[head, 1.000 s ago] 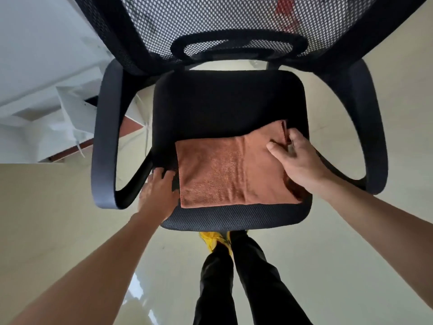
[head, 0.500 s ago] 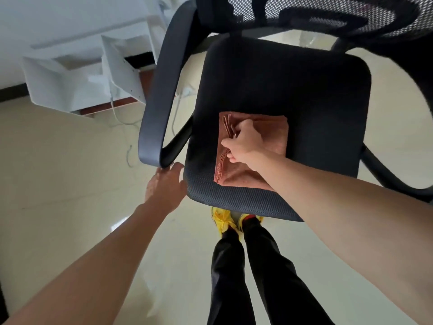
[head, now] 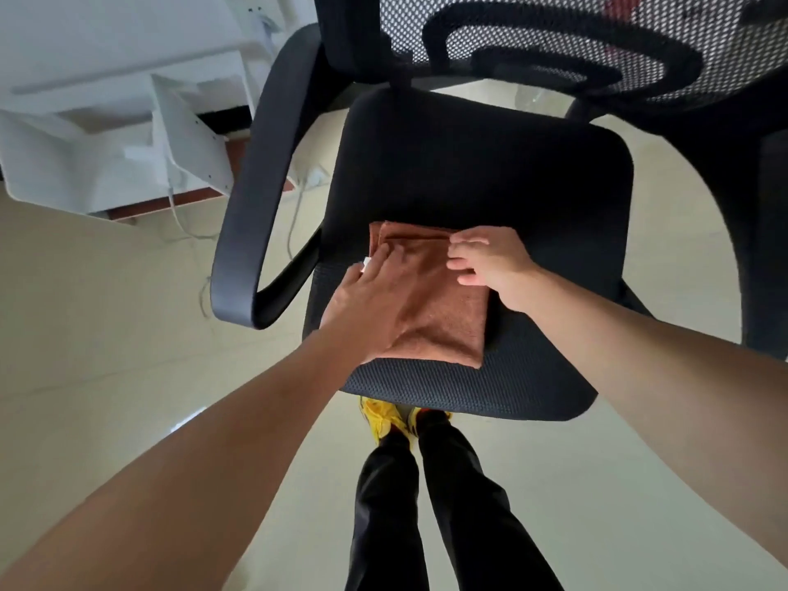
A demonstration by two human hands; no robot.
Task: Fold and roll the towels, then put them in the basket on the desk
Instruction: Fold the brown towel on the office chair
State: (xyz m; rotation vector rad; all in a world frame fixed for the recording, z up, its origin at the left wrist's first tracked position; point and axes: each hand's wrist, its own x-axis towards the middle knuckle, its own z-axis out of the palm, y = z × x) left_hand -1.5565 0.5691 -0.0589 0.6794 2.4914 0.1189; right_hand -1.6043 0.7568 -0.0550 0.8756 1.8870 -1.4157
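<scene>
Towel (head: 443,309), brown and folded into a small rectangle, is lying on the black chair seat (head: 490,177) toward its 7 o'clock corner. Left hand (head: 375,305) is pressing flat and open on it; right hand (head: 490,262) is resting at its 2 o'clock edge, fingers loosely spread.
</scene>
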